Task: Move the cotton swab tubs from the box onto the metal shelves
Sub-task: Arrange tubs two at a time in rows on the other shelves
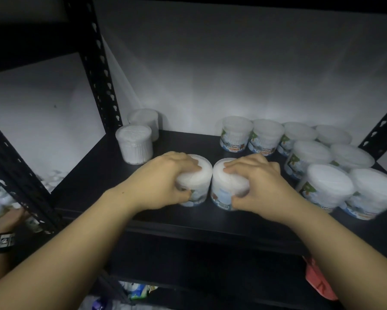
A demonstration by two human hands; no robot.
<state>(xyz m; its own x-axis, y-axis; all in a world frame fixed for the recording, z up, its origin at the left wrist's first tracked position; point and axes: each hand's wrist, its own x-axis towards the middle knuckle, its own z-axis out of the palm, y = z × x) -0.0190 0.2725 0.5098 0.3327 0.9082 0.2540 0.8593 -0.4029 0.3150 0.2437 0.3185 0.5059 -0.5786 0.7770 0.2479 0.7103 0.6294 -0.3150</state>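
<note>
My left hand (165, 177) clasped one cotton swab tub (197, 182), my right hand (257, 182) clasped another tub (223, 191); both stood touching on the black metal shelf (94, 175). More tubs (317, 157) sat right of my right hand, two unlabelled tubs (135, 143) beyond my left.

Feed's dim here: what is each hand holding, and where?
Each holds one round clear plastic cotton swab tub, gripped over lid and side: left hand on the left tub, right hand on the right tub.
</note>
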